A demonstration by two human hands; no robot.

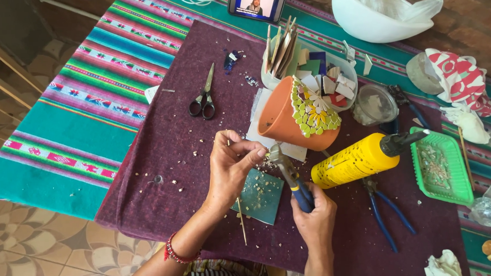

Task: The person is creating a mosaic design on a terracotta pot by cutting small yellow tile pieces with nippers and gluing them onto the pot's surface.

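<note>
My left hand (233,165) pinches a small tile piece between thumb and fingertips, held up to the metal jaws of the nippers (288,172). My right hand (315,222) grips the nippers' blue and yellow handles. Both hands hover over a teal tile (261,197) strewn with pale chips. Just beyond lies a terracotta pot (280,118) on its side, its rim covered with a green, yellow and white mosaic (312,111). A thin wooden stick (241,222) lies under my left wrist.
A yellow glue bottle (355,161) lies right of the nippers, blue-handled pliers (387,214) beneath it. Scissors (203,98) lie to the left on the purple cloth (176,173). Also here: a green tray (441,166), a bowl of tile pieces (330,78), a phone (255,5), a white bowl (374,19).
</note>
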